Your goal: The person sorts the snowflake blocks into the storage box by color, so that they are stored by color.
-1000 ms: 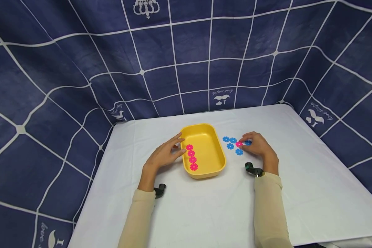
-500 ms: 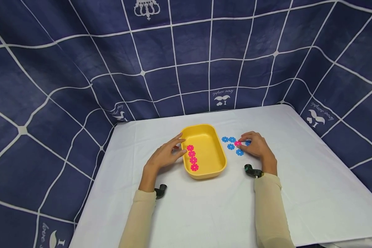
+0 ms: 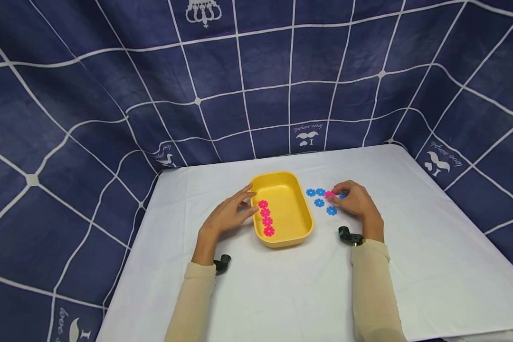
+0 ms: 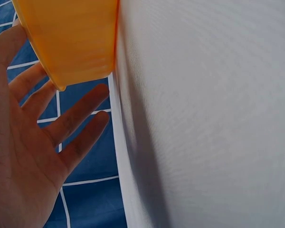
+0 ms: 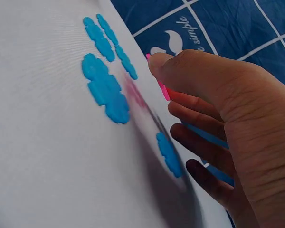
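In the head view, we are seeing the right hand (image 3: 354,199) pinching a pink disc (image 3: 329,194) near blue discs (image 3: 319,203), right of the yellow tray (image 3: 288,209), whose long axis is running away from us, with four more pink discs (image 3: 265,212) lining up lengthwise inside. In the left wrist view, the left hand (image 4: 35,142) is resting, fingers loosely spread, at the tray's rim. In the right wrist view, we are seeing the pink disc edge-on above the surface (image 5: 38,142), slanting from upper left to lower right.

From where I stand, soft, even light brightens the white tablecloth (image 3: 282,294). Beside the right hand (image 5: 242,111), a dark shadow (image 5: 156,185) lies, tinged pink at one end; both wrist views look dimmer, softer.
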The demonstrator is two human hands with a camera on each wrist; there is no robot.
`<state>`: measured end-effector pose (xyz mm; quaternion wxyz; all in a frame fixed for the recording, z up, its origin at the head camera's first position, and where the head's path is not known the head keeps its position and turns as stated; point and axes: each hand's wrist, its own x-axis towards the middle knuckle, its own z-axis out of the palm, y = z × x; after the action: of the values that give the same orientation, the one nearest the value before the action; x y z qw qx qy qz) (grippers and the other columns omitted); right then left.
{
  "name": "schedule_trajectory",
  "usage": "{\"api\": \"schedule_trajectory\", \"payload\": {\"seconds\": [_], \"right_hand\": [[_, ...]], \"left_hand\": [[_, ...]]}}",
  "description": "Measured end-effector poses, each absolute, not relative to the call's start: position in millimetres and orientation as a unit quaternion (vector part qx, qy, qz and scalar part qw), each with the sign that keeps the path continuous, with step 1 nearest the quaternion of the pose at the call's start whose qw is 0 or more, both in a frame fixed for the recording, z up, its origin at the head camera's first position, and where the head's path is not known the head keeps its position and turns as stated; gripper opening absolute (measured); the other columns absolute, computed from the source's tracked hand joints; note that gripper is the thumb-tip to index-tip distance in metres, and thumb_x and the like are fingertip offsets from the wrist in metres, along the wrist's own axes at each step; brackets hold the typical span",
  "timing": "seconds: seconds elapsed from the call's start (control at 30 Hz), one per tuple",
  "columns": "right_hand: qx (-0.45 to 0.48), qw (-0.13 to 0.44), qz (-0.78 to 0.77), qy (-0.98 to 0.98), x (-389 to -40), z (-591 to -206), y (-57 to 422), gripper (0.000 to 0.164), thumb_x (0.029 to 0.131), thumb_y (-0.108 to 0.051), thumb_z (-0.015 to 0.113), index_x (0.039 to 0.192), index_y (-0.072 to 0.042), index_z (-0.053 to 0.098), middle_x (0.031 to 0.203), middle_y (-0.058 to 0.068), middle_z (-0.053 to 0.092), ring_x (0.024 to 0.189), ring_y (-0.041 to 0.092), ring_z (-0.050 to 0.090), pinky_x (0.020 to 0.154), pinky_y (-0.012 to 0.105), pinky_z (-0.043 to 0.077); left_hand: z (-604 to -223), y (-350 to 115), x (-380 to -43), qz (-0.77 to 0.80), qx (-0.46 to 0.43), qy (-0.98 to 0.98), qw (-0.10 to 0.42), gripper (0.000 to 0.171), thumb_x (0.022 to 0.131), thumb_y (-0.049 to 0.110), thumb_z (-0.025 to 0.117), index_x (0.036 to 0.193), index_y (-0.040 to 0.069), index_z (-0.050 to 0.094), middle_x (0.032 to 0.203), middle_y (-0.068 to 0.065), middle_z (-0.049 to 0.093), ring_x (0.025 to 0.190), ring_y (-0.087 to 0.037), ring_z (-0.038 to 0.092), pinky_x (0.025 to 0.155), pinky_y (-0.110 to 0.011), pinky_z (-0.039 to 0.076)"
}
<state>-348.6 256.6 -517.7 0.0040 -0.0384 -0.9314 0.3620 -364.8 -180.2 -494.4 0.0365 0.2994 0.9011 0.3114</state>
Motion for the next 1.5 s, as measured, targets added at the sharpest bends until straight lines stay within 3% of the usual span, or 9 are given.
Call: {"api": "schedule_trajectory", "payload": {"seconds": [0.4,0.8,1.5], "right_hand": [[-0.042,0.021,0.369,-0.928,-341,-482,260,0.046,0.098,-0.035,0.08,0.132,-0.007,0.072,0.151,0.02,0.058,0.147,0.048,0.041,0.12,0.073,0.032],[-0.018,0.1,0.346,-0.933,-330,-444,255,0.049,0.097,-0.042,0.08,0.13,-0.007,0.074,0.147,0.02,0.062,0.144,0.045,0.046,0.117,0.074,0.035],[0.025,0.189,0.321,-0.928,-303,-414,247,0.042,0.094,-0.033,0.084,0.123,-0.004,0.077,0.137,0.02,0.067,0.135,0.046,0.054,0.11,0.075,0.042]], "left_hand": [[-496,-180,-365,0.306,0.285,0.907,0.042,0.065,0.105,0.054,0.066,0.158,0.019,0.056,0.177,0.012,0.029,0.124,-0.019,0.07,0.111,-0.05,0.052],[-493,-183,-365,0.311,0.286,0.906,0.028,0.064,0.104,0.052,0.067,0.157,0.018,0.057,0.176,0.01,0.032,0.122,-0.021,0.07,0.111,-0.049,0.052],[-499,-180,-356,0.304,0.286,0.909,0.026,0.062,0.104,0.048,0.069,0.157,0.018,0.057,0.175,0.01,0.032,0.119,-0.019,0.071,0.11,-0.05,0.053]]}}
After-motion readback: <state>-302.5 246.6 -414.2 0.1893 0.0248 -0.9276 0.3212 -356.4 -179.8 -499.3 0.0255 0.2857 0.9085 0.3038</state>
